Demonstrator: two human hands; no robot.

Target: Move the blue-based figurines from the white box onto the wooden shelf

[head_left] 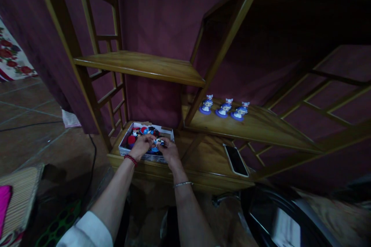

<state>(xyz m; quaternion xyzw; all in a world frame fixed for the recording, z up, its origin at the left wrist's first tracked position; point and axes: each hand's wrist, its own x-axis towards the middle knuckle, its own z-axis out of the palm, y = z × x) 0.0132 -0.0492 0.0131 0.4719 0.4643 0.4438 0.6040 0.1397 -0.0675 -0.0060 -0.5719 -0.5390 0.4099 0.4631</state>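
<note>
Over a white cardboard box (124,147) on the low shelf, my left hand (142,146) and my right hand (170,150) meet around a small figurine (158,142), mostly white with dark and blue parts. The fingers of both hands pinch it from either side. Inside the box lie several more colourful figurines (144,131), some with red and blue parts; my hands hide some of them. A red bead bracelet circles my left wrist, and a thin silver bangle is on my right.
Three figurines with purple bases (223,112) stand in a row on the raised shelf (255,133). A phone (236,160) lies on the low shelf at the right. A wooden shelf board (139,65) juts out above the box. A black object (269,208) is at lower right.
</note>
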